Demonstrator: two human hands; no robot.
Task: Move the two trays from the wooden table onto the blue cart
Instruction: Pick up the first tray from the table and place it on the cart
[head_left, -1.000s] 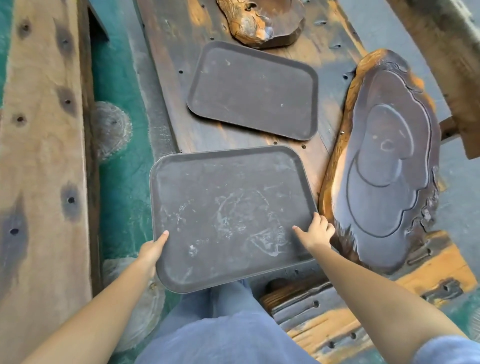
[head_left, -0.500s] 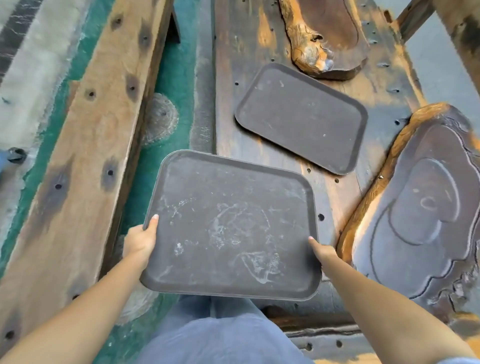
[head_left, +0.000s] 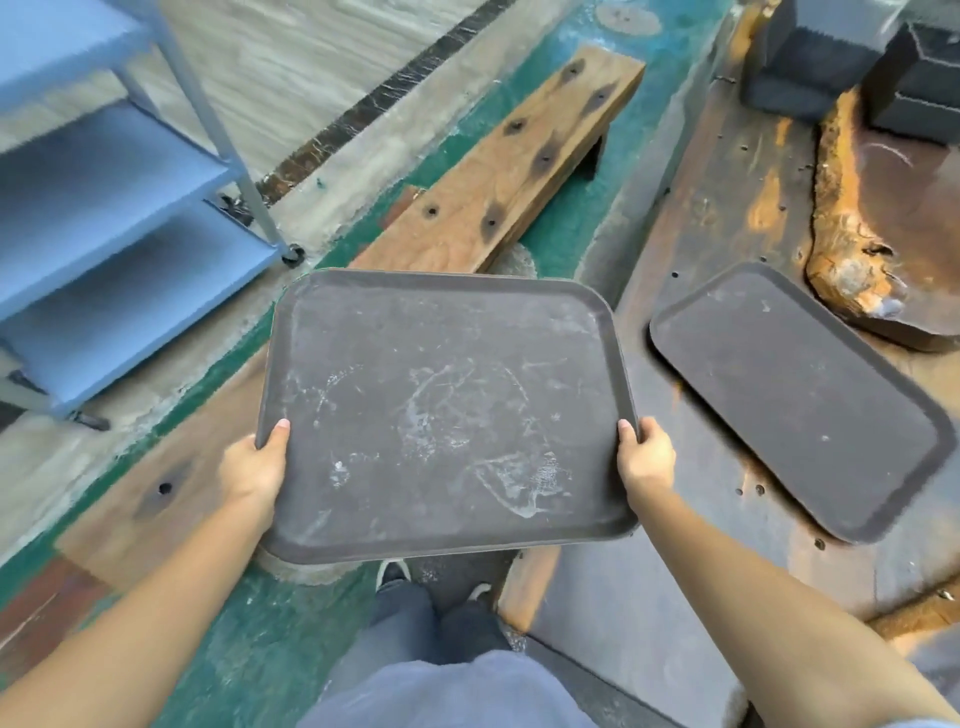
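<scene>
I hold a dark scuffed tray (head_left: 441, 405) level in the air in front of me, over the gap between the bench and the table. My left hand (head_left: 254, 467) grips its left edge and my right hand (head_left: 647, 460) grips its right edge, thumbs on top. A second dark tray (head_left: 800, 395) lies flat on the wooden table (head_left: 727, 208) to my right. The blue cart (head_left: 114, 218) with its shelves stands at the upper left, apart from the held tray.
A long wooden bench (head_left: 498, 187) runs diagonally between me and the cart, on a green floor (head_left: 270, 639). On the table lie a carved wood slab (head_left: 883, 228) and dark boxes (head_left: 852, 57) at the far right. My feet show below the tray.
The view has swung left and the held tray has come off the table toward the bench. The blue cart has come into view at the upper left. The second tray has not moved.
</scene>
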